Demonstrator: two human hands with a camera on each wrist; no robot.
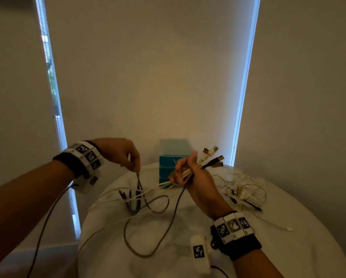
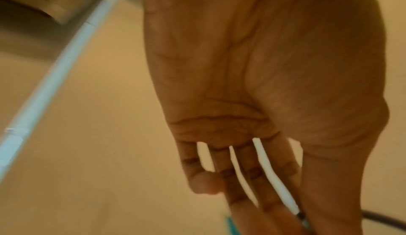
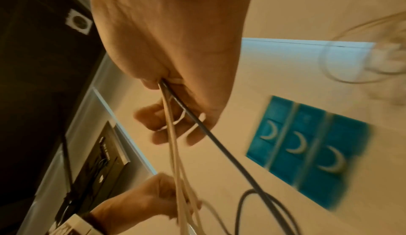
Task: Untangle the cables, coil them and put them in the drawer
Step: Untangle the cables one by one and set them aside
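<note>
My right hand [image 1: 185, 171] grips a bunch of cables [image 1: 205, 160], white and dark, with their USB plugs sticking out past the thumb; the right wrist view shows the same bunch of cables [image 3: 173, 134] running out of the fist. My left hand [image 1: 128, 157] is raised over the table's left side and pinches a dark cable [image 1: 139, 183] between fingertips. That cable hangs down into loose loops [image 1: 148, 223] on the white table [image 1: 288, 247]. In the left wrist view my left hand [image 2: 252, 151] is blurred, with a white cable [image 2: 270, 172] beside its fingers.
A teal drawer box [image 1: 171, 163] stands at the table's back, seen blurred as a teal drawer box [image 3: 312, 150] with crescent handles. A tangle of white cables [image 1: 242, 191] lies at the right. A white device [image 1: 200, 253] lies near the front edge. Walls and window strips surround the table.
</note>
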